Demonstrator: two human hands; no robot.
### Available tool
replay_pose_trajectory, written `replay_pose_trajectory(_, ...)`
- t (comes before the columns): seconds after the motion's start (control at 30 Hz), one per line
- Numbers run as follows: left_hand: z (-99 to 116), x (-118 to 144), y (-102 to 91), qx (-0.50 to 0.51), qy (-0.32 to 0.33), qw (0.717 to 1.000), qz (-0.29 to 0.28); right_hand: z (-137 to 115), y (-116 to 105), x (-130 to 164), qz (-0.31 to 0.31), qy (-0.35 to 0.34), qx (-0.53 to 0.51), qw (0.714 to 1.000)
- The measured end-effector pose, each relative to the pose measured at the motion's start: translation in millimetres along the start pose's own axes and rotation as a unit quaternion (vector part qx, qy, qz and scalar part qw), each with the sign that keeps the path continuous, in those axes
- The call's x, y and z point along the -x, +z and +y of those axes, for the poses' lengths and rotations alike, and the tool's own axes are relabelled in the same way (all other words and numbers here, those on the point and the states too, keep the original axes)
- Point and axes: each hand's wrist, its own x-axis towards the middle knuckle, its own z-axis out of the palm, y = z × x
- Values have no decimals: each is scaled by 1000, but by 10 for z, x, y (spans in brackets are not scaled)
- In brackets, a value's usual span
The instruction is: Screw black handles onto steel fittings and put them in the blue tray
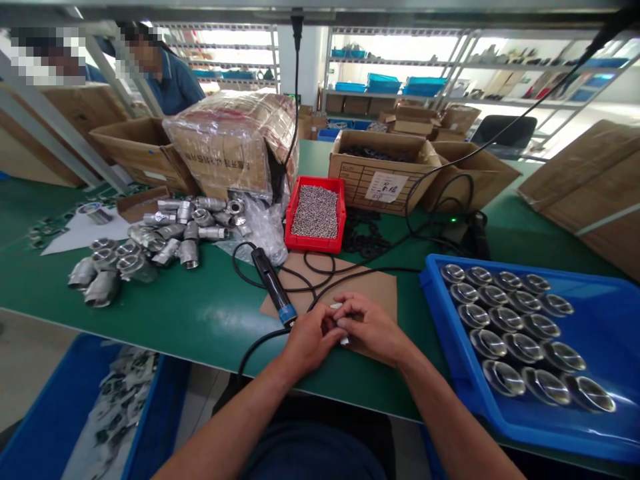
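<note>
My left hand (309, 339) and my right hand (369, 327) meet over the cardboard sheet (383, 287) at the front of the bench. Both are closed, fingertips together around something small. Only pale, whitish bits of it show between the fingers, so its kind is hidden. Just left of my left hand lies a black electric screwdriver (273, 283) with a blue collar, its cable looping over the cardboard. Beyond the hands stands a red bin (289, 233) full of small shiny metal parts.
Metal valve bodies (165, 230) are heaped on the left, beside crumpled plastic wrap (265, 230). A blue tray (545, 267) on the right holds rows of round metal parts. Cardboard boxes (350, 170) line the back. A blue crate (165, 400) sits below left. Another person (175, 83) is behind.
</note>
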Motion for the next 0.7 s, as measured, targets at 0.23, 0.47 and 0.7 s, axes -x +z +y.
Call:
replay_pose_trajectory(0.23,2,-13,-11,8,-5,1000,-9,115,192,24,74,88,-176,978)
replay_pose_trajectory(0.47,27,4,-56,25,-13,999,-41,236,-4,117,1,21,-170,985)
replay_pose_trajectory(0.7,247,-59,-435,-165,58,984,-27,303,-20,121,35,24,-167,985)
